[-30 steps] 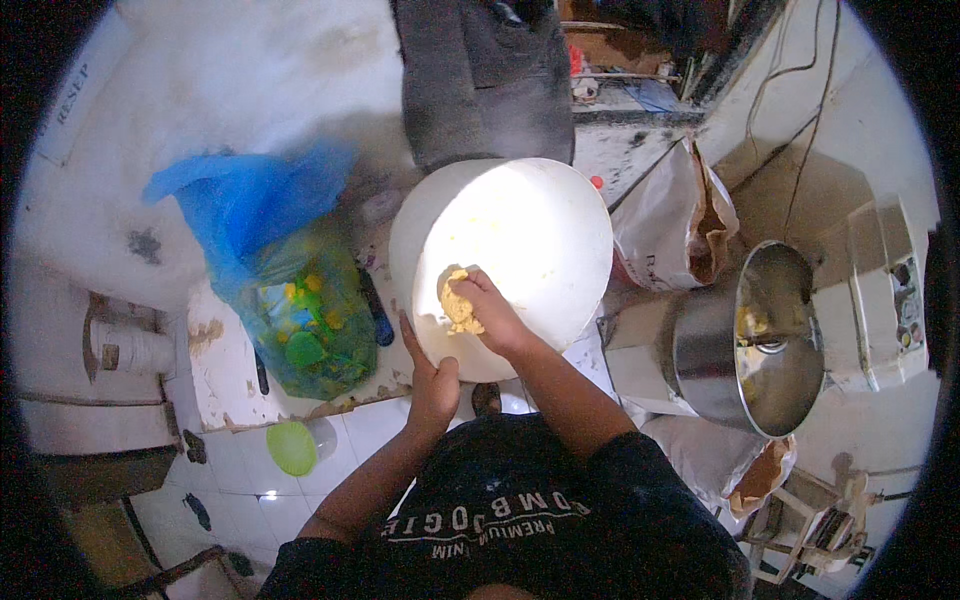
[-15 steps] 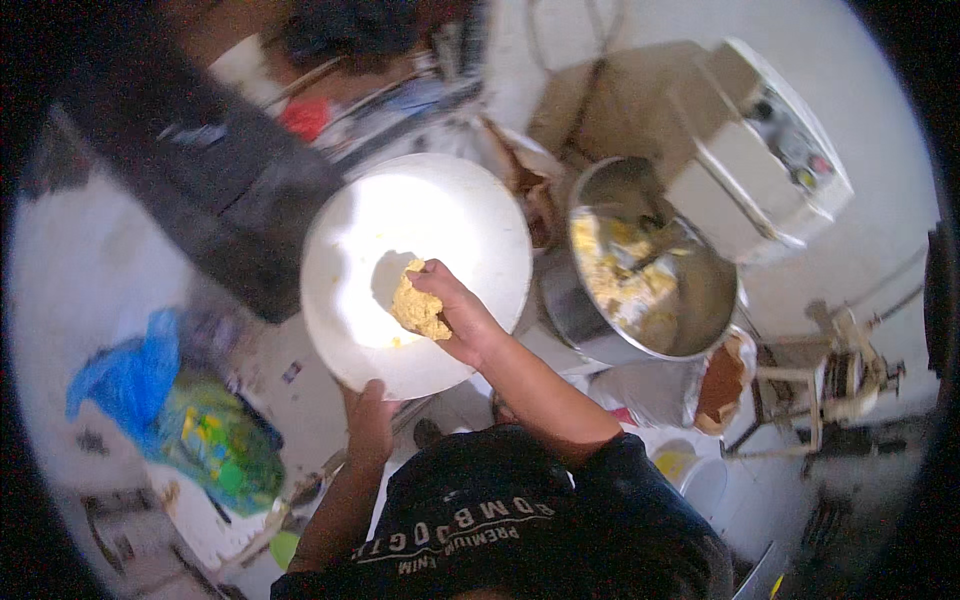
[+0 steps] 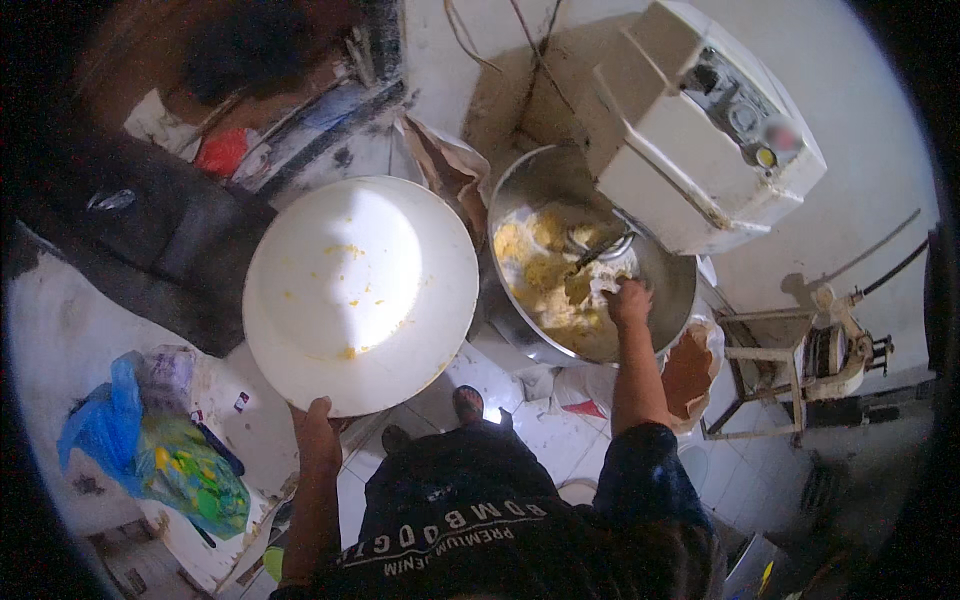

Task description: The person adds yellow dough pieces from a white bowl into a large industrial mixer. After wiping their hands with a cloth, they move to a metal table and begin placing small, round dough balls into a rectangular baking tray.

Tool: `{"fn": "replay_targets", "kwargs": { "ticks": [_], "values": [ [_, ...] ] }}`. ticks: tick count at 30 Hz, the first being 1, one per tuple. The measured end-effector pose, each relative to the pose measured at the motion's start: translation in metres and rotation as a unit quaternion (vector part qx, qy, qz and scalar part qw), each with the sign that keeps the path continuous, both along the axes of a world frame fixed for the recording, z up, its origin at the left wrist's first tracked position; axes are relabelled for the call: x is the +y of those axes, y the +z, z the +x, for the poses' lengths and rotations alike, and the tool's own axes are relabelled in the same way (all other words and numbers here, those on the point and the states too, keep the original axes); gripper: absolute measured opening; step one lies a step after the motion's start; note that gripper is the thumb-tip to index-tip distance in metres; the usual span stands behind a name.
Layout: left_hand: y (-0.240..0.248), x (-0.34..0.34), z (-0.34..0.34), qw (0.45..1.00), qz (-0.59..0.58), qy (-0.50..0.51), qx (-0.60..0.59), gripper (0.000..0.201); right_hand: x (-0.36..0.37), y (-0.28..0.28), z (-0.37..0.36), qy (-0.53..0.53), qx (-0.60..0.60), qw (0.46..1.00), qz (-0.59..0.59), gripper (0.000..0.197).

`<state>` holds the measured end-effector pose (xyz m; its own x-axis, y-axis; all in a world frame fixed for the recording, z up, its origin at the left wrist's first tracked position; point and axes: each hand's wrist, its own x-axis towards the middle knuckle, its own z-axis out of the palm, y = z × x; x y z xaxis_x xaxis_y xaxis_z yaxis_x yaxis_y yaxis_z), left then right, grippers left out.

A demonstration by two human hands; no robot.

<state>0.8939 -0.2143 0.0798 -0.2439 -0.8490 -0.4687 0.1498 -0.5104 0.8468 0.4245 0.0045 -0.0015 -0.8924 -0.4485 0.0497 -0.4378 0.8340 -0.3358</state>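
Observation:
My left hand (image 3: 318, 435) grips the near rim of a large round white basin (image 3: 430, 300), thumb over the edge. The basin is tilted toward me, and small yellow dough crumbs stick to its inside. My right hand (image 3: 630, 302) reaches into the steel mixer bowl (image 3: 672, 300) at its right side, fingers curled at a pale clump. What they hold, if anything, is hidden. Yellow dough (image 3: 545, 275) mixed with white flour lies in the bowl, around the metal mixing hook (image 3: 600, 255).
The cream mixer head (image 3: 690, 170) overhangs the bowl's far right. Open paper sacks stand behind the basin and beside the bowl (image 3: 692, 375). A metal-framed machine (image 3: 800, 360) is at the right. Blue and green plastic bags (image 3: 190, 470) lie at the left; a dark surface (image 3: 150, 230) lies beyond.
My right hand has moved from over the basin, where it held a lump of yellow dough, right into the mixer bowl. That lump no longer shows in it. My left hand still holds the basin.

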Motion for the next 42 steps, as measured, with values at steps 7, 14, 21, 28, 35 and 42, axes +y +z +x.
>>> {"fn": "replay_targets", "kwargs": {
  "ticks": [7,14,21,28,35,42],
  "values": [
    [-0.004,0.002,0.038,0.994,-0.063,-0.004,-0.094,0.061,-0.122,0.108,0.123,0.128,-0.241,0.847,-0.456,0.015],
    [0.027,0.012,0.09,0.983,-0.141,-0.004,-0.116,0.071,-0.24,0.133,0.333,0.545,-0.275,0.745,-0.269,0.016],
    [0.037,0.013,0.16,0.97,-0.149,-0.018,-0.191,0.081,-0.306,0.109,0.495,0.747,0.03,0.658,-0.091,0.017],
    [0.032,0.011,0.221,0.962,-0.173,0.007,-0.211,0.083,-0.348,0.091,0.476,0.393,-0.065,0.83,-0.391,0.024],
    [0.01,0.003,0.248,0.932,-0.28,-0.004,-0.229,0.081,-0.335,0.09,0.538,0.617,-0.05,0.731,-0.287,0.02],
    [0.017,-0.006,0.248,0.946,-0.261,-0.04,-0.188,0.078,-0.312,0.026,0.557,0.742,-0.025,0.652,-0.151,0.023]
  ]
}}
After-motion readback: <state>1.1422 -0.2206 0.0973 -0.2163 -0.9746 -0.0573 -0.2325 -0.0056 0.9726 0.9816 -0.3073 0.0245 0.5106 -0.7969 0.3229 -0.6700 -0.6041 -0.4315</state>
